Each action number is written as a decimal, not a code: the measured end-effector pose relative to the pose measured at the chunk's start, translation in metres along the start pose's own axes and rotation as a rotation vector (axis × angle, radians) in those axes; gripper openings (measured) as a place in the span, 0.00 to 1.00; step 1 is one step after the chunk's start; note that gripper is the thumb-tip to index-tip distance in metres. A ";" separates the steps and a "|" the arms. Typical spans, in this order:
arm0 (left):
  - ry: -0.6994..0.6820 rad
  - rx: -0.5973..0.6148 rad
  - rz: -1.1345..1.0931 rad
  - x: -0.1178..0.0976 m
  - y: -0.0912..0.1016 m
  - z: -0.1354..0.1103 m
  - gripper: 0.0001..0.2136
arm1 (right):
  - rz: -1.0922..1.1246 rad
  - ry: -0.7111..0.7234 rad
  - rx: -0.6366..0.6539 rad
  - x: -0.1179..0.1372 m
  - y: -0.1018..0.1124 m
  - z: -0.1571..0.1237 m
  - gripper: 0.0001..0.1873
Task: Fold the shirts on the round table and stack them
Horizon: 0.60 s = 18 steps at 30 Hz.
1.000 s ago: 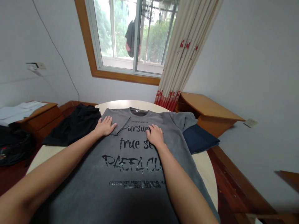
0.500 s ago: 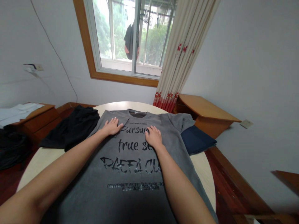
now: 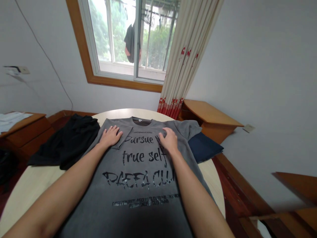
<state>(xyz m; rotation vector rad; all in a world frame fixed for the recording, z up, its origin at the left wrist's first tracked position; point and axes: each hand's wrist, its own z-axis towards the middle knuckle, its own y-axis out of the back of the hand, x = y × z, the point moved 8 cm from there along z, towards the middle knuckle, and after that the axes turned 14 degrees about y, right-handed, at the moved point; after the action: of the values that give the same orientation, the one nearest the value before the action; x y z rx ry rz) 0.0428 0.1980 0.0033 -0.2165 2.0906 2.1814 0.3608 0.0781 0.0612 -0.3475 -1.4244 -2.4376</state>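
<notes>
A grey T-shirt (image 3: 138, 185) with black lettering lies flat, front up, on a round pale table (image 3: 32, 185). Its left sleeve is folded inward over the chest. My left hand (image 3: 110, 136) rests palm down on that folded sleeve, fingers spread. My right hand (image 3: 168, 139) lies flat on the shirt's upper right chest, just right of the word "Pursue". Neither hand holds anything. The shirt's right sleeve (image 3: 190, 127) still spreads out to the right.
A black garment (image 3: 66, 142) is heaped on the table's left side. A folded dark blue cloth (image 3: 204, 147) sits at the right under the sleeve. A wooden cabinet (image 3: 210, 117), a curtain (image 3: 183, 66) and a window (image 3: 128, 36) stand behind.
My right hand has slid up and to the right across the shirt's chest, uncovering "true self". My left hand stays on the folded sleeve. The view has shifted slightly rightward.
</notes>
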 end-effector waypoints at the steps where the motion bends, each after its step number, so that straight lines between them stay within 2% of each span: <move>1: -0.008 -0.005 -0.018 0.000 0.002 -0.001 0.30 | -0.018 -0.063 -0.080 -0.014 0.019 0.002 0.24; 3: -0.024 -0.018 -0.052 0.000 0.004 -0.002 0.29 | -0.077 -0.200 -0.186 -0.045 0.053 0.002 0.24; 6: -0.031 -0.039 -0.084 0.000 0.005 -0.003 0.28 | -0.225 -0.393 -0.210 -0.084 0.083 -0.006 0.24; 9: -0.030 -0.055 -0.096 0.001 0.005 -0.003 0.27 | -0.307 -0.492 -0.102 -0.107 0.084 -0.010 0.27; 13: -0.026 -0.056 -0.100 0.001 0.006 -0.003 0.27 | -0.354 -0.538 -0.007 -0.116 0.073 -0.005 0.34; 16: -0.027 -0.057 -0.096 0.000 0.007 -0.005 0.26 | -0.318 -0.535 -0.061 -0.114 0.075 0.001 0.32; 18: -0.028 -0.054 -0.093 -0.001 0.007 -0.006 0.26 | -0.246 -0.469 -0.193 -0.106 0.083 0.007 0.31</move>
<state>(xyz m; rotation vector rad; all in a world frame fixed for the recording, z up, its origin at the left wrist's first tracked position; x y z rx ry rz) 0.0424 0.1919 0.0106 -0.2803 1.9671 2.1755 0.4900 0.0589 0.0941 -0.8863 -1.4776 -2.8325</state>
